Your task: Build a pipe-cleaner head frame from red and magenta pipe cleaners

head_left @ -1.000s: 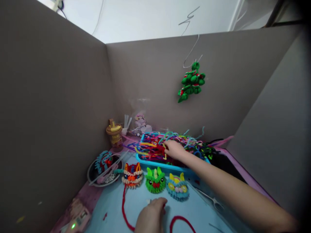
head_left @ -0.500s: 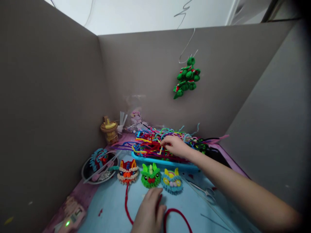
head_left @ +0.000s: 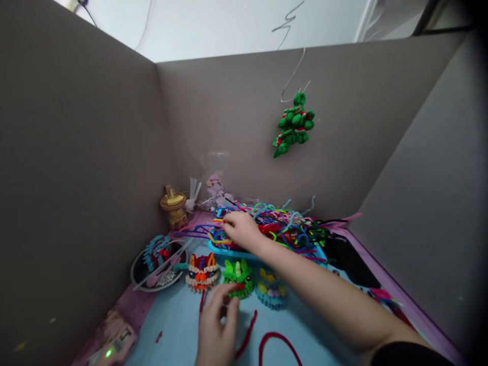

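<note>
My right hand [head_left: 241,227] reaches over the left part of a blue tray [head_left: 229,250] heaped with pipe cleaners [head_left: 280,223] in many colours. Its fingertips are pressed together among the strands; what they pinch is too small to make out. Low over the mat, my left hand [head_left: 218,321] has curved fingers, with a gap between thumb and forefinger and nothing visible in it. Beside it lies a red pipe cleaner [head_left: 247,333], its tip bare. Three fuzzy lion-like heads stand in front of the tray: an orange-and-red one [head_left: 202,273], a green one [head_left: 241,274] and a light-blue one [head_left: 271,295].
At left, a bowl [head_left: 139,284] holds a blue fuzzy piece and small beads. Behind it stands a brown lidded cup [head_left: 174,208]. A pink device [head_left: 118,345] with a green light sits front left. A black phone-like slab [head_left: 354,262] lies right; a green ornament [head_left: 295,124] hangs above.
My right hand has moved left across the tray. My left hand has shifted left and come away from the red pipe cleaner, which now lies on the mat. My right forearm now covers the scissors.
</note>
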A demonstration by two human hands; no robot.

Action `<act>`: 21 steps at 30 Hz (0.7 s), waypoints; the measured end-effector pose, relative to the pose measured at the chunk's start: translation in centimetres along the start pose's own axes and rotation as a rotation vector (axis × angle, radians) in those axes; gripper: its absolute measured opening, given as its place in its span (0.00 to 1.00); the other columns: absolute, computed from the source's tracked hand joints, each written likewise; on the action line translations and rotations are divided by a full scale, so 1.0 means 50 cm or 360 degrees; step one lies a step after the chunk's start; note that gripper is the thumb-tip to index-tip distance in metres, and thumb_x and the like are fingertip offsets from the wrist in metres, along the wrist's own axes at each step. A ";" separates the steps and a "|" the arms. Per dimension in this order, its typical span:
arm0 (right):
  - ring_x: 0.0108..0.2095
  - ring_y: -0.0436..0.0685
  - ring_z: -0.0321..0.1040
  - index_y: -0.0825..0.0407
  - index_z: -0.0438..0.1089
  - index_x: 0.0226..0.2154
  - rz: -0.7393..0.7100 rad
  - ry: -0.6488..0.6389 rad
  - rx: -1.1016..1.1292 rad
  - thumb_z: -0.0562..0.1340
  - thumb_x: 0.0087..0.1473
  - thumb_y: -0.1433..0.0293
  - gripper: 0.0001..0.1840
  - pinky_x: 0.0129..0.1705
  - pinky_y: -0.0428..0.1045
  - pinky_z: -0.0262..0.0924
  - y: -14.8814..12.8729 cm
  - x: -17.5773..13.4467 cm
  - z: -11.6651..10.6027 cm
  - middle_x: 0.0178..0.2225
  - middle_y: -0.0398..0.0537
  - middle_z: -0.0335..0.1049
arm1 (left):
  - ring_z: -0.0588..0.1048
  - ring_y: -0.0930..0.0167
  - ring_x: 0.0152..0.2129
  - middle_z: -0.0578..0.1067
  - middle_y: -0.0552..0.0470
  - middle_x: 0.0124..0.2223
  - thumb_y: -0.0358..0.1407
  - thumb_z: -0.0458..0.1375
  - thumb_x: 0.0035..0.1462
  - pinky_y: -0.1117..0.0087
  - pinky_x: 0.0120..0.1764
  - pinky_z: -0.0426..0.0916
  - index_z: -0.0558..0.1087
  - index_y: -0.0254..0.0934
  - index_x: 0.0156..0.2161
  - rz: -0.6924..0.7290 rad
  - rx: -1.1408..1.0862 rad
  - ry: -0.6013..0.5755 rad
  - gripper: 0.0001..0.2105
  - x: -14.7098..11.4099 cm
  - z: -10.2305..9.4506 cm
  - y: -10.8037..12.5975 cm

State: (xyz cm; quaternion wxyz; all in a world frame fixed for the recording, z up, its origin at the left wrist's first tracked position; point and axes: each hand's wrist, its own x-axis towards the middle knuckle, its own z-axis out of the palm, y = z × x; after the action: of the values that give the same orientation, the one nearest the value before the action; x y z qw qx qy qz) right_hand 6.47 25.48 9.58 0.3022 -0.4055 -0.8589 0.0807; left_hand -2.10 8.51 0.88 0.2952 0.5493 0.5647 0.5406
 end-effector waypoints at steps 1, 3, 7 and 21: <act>0.32 0.51 0.66 0.52 0.73 0.28 -0.0188 0.0034 0.0067 0.55 0.55 0.69 0.12 0.36 0.44 0.55 -0.025 -0.018 0.002 0.30 0.46 0.73 | 0.75 0.67 0.33 0.74 0.42 0.45 0.41 0.54 0.55 0.67 0.35 0.72 0.70 0.38 0.47 -0.0085 -0.0108 0.0171 0.16 0.006 -0.007 0.002; 0.33 0.51 0.66 0.51 0.72 0.31 -0.0533 0.0013 0.0160 0.55 0.54 0.71 0.10 0.37 0.44 0.57 -0.071 -0.060 0.010 0.30 0.46 0.73 | 0.76 0.69 0.33 0.71 0.41 0.51 0.43 0.56 0.54 0.69 0.33 0.72 0.62 0.40 0.55 -0.0170 -0.0334 0.0485 0.24 0.018 -0.022 0.007; 0.30 0.52 0.64 0.52 0.71 0.32 -0.0772 0.0062 0.0269 0.54 0.54 0.71 0.10 0.36 0.46 0.59 -0.119 -0.135 0.023 0.28 0.46 0.71 | 0.72 0.65 0.45 0.70 0.43 0.53 0.45 0.61 0.48 0.71 0.41 0.70 0.64 0.40 0.53 -0.0156 -0.0465 0.0669 0.27 0.027 -0.041 0.008; 0.46 0.57 0.62 0.52 0.62 0.50 -0.0244 0.0069 0.0199 0.54 0.53 0.76 0.21 0.46 0.52 0.61 -0.020 -0.198 0.011 0.47 0.54 0.64 | 0.77 0.70 0.32 0.78 0.49 0.34 0.38 0.58 0.52 0.72 0.36 0.72 0.75 0.38 0.35 0.0147 -0.0134 0.0464 0.07 0.019 -0.047 0.009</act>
State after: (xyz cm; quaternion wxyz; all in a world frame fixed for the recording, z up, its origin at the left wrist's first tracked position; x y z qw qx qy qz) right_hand 10.34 17.53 5.03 0.3508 -0.3207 -0.8739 0.1021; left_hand -4.37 8.63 2.09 0.2078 0.4776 0.5526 0.6506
